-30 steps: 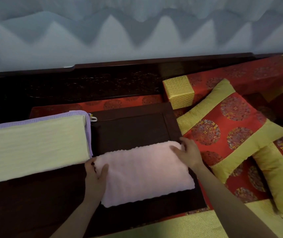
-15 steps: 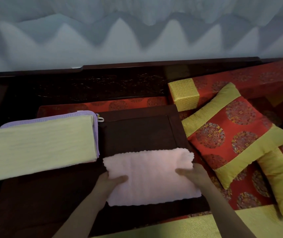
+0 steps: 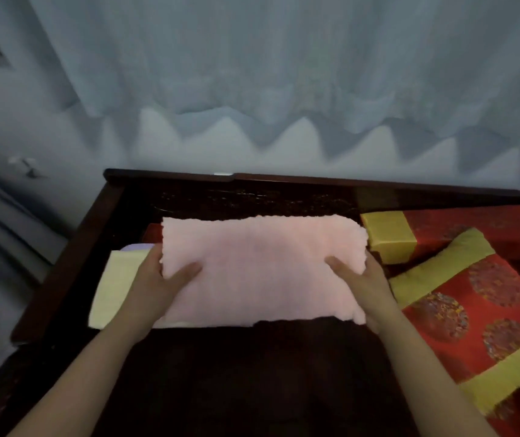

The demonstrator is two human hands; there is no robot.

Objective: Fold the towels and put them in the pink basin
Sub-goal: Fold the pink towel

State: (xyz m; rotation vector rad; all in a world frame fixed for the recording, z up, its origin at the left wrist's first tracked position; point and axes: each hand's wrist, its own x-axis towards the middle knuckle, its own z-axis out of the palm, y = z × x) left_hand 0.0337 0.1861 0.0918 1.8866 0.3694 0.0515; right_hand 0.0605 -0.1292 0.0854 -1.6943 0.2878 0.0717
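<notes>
A folded pink towel (image 3: 262, 266) is held up off the dark wooden surface (image 3: 252, 373), flat and level. My left hand (image 3: 158, 285) grips its left edge, thumb on top. At the right edge, my right hand (image 3: 364, 283) grips the same way. Behind and left of the pink towel lies a folded pale yellow towel (image 3: 115, 291), with a strip of a purple towel (image 3: 135, 246) showing under it. The pink towel covers most of both. No pink basin is in view.
Red and gold cushions (image 3: 473, 310) lie at the right, with a red and gold bolster (image 3: 388, 234) behind them. A dark carved wooden back rail (image 3: 252, 197) runs along the rear, and a wooden armrest (image 3: 72, 253) borders the left. Pale curtains (image 3: 252, 74) hang behind.
Both hands have taken hold of the pink towel's sides and lifted it off the wooden surface, carrying it left over the yellow towel. The camera view has tilted up and swung left.
</notes>
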